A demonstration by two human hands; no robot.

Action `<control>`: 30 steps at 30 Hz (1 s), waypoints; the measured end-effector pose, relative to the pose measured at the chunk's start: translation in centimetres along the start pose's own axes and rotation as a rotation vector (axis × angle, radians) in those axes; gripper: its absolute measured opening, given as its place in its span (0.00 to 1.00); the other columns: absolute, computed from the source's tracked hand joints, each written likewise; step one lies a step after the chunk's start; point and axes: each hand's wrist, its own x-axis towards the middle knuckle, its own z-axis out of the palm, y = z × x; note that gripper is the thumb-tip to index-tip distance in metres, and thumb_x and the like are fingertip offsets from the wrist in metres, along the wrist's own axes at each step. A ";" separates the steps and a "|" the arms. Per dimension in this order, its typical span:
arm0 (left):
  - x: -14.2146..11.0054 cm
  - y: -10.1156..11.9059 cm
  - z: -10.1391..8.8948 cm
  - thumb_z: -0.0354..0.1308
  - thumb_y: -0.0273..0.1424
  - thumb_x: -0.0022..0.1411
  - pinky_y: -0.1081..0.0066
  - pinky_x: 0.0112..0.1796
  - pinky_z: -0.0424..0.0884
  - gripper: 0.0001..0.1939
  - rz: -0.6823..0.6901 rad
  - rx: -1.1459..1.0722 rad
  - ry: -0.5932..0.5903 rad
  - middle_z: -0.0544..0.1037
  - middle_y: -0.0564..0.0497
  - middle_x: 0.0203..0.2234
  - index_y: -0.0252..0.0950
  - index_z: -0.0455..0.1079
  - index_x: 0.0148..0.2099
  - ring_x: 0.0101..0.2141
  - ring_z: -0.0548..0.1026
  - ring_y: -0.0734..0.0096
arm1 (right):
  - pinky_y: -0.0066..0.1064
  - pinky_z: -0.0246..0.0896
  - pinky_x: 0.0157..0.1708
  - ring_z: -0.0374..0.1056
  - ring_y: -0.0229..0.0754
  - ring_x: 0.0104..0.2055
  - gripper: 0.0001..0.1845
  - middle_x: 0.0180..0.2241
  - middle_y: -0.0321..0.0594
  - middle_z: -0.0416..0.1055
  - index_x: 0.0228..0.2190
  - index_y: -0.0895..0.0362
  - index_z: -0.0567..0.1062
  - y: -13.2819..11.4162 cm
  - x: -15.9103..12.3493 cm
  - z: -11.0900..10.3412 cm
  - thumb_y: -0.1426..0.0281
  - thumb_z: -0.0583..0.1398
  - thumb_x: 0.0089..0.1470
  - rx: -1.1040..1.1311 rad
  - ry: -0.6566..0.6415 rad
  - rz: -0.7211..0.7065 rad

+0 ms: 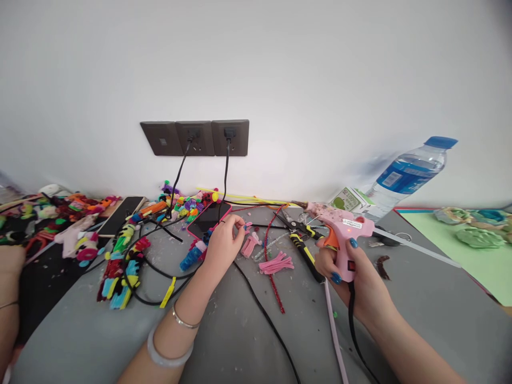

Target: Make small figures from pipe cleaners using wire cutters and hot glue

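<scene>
My right hand [362,288] is wrapped round the handle of a pink hot glue gun [344,229], its nozzle pointing left and a long glue stick [416,246] jutting out behind. My left hand [224,240] is closed in a pinch, with a small pink fuzzy piece [248,225] at its fingertips. Just below those fingers lies a pink fuzzy figure [250,245]. A bundle of short pink pipe cleaners [277,263] is to its right, over a long red pipe cleaner [276,293]. Yellow-and-black pliers [303,248] rest between the bundle and the glue gun.
Black cables [260,304] run across the grey table from wall sockets [212,137]. A phone [208,218] lies behind my left hand. Colourful pipe-cleaner figures [124,266] are on the left, beside another person's arm [8,298]. A water bottle [412,173] stands back right.
</scene>
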 end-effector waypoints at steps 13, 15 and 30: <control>0.0 -0.6 0.1 0.53 0.23 0.62 0.71 0.33 0.67 0.05 0.035 0.055 -0.007 0.76 0.51 0.35 0.38 0.66 0.37 0.29 0.73 0.71 | 0.35 0.37 0.22 0.41 0.37 0.20 0.34 0.15 0.34 0.49 0.13 0.54 0.61 1.1 0.4 -0.3 0.46 0.51 0.61 -0.016 -0.012 -0.006; 0.0 -0.6 -0.2 0.52 0.23 0.62 0.71 0.33 0.67 0.05 0.045 0.098 0.005 0.76 0.50 0.35 0.38 0.66 0.38 0.30 0.74 0.70 | 0.35 0.38 0.22 0.41 0.37 0.20 0.34 0.15 0.34 0.49 0.12 0.54 0.61 1.1 0.5 -0.3 0.45 0.51 0.60 -0.024 -0.014 -0.010; 0.0 -0.8 -0.9 0.53 0.23 0.61 0.70 0.31 0.65 0.05 0.039 0.254 -0.059 0.76 0.51 0.33 0.39 0.67 0.37 0.30 0.74 0.68 | 0.34 0.39 0.21 0.43 0.36 0.19 0.31 0.15 0.32 0.50 0.16 0.54 0.63 0.8 0.6 -0.1 0.45 0.52 0.60 0.009 0.000 -0.019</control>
